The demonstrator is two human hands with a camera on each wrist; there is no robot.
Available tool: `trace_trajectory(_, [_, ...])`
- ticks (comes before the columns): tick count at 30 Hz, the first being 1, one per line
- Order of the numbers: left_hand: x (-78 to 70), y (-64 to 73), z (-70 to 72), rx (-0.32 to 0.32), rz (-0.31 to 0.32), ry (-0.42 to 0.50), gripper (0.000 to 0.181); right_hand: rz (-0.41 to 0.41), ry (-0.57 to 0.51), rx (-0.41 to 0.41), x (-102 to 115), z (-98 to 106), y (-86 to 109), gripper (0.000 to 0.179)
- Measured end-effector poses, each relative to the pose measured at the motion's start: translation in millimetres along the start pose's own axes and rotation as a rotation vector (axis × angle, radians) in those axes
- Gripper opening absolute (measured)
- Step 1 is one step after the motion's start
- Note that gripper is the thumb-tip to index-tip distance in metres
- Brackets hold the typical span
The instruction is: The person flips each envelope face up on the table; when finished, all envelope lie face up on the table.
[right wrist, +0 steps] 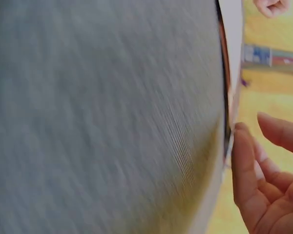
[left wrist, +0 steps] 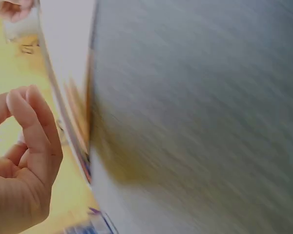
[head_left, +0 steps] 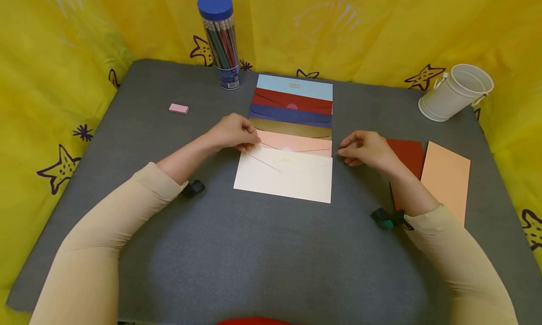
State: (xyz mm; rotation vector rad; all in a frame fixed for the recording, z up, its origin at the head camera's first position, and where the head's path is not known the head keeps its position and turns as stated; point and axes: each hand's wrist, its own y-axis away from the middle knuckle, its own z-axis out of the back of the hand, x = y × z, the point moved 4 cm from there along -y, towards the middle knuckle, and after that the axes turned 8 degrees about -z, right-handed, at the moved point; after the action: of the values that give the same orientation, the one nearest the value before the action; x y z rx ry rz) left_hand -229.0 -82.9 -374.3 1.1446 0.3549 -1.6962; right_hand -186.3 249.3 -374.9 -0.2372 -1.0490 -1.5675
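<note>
Several envelopes lie overlapped in a column on the table: light blue (head_left: 309, 86), red (head_left: 271, 97), dark blue (head_left: 292, 115), tan (head_left: 292, 128), pink (head_left: 279, 140) and, at the front, cream-white (head_left: 288, 179). My left hand (head_left: 235, 132) is at the column's left edge, thumb overlapping the cream envelope's upper left corner in the head view. Its fingers are loosely bent, with nothing seen between them in the left wrist view. Just off the right edge is my right hand (head_left: 364, 148), thumb and forefinger (right wrist: 244, 165) apart and holding nothing.
Right of the column lie a red envelope (head_left: 406, 155), partly under my right forearm, and a peach one (head_left: 444, 179). A white metal bucket (head_left: 444, 99) stands back right. At the back left are a pencil tube (head_left: 222, 43) and a pink eraser (head_left: 179, 108). Yellow curtain (head_left: 372, 28) surrounds the table (head_left: 254, 254).
</note>
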Motion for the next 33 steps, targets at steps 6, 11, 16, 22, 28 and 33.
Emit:
trace_trajectory(6, [-32.0, -14.8, -25.5, 0.017, -0.032, 0.222, 0.023, 0.040, 0.119, -0.147, -5.5, 36.8, 6.8, 0.039])
trace_trajectory(11, [-66.5, -24.9, -63.0, 0.083, -0.052, 0.427, 0.024, 0.018, 0.201, -0.216, -19.6, 71.3, 9.2, 0.045])
trace_trajectory(16, [-101.0, -36.6, -107.8, 0.149, -0.054, 0.589, 0.028, -0.022, 0.267, -0.229, -39.0, 101.3, 7.3, 0.052])
trace_trajectory(22, [-135.8, -53.0, -156.6, 0.274, 0.002, 0.745, 0.039, -0.081, 0.229, -0.138, -69.8, 129.3, 6.1, 0.063])
trace_trajectory(28, [-157.4, -69.1, -193.3, 0.220, 0.148, 0.872, 0.044, -0.139, 0.168, -0.060, -91.7, 141.8, 1.5, 0.064])
trace_trajectory(33, [-165.5, -76.0, -219.3, 0.161, 0.248, 0.917, 0.051, -0.199, 0.178, -0.022, -99.4, 144.5, -2.3, 0.060])
